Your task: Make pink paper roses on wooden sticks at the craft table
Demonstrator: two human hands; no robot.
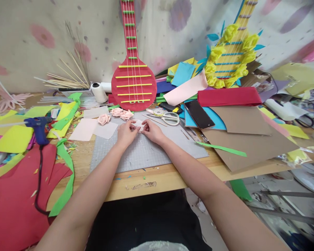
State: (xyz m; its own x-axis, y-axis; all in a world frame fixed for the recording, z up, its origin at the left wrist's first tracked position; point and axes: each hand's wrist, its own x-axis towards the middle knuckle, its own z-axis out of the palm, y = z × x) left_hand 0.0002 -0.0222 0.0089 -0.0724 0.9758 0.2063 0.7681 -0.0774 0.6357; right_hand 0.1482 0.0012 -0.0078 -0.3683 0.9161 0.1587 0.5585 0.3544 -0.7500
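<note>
My left hand (128, 133) and my right hand (151, 131) meet over the grey cutting mat (157, 153). Between their fingertips they pinch a small pale piece of paper (138, 123), partly covered by the fingers. Just beyond the left hand lie several pale pink paper roses (104, 119). Square pale sheets (84, 129) rest left of the mat, one overlapping its edge. Scissors with white handles (170, 119) lie beyond my right hand.
A red paper lute (134, 83) leans on the curtain behind the mat. At left sits a blue glue gun (39, 127) among paper scraps. A phone (199, 114), cardboard (251, 143) and a green strip (222, 149) lie at right.
</note>
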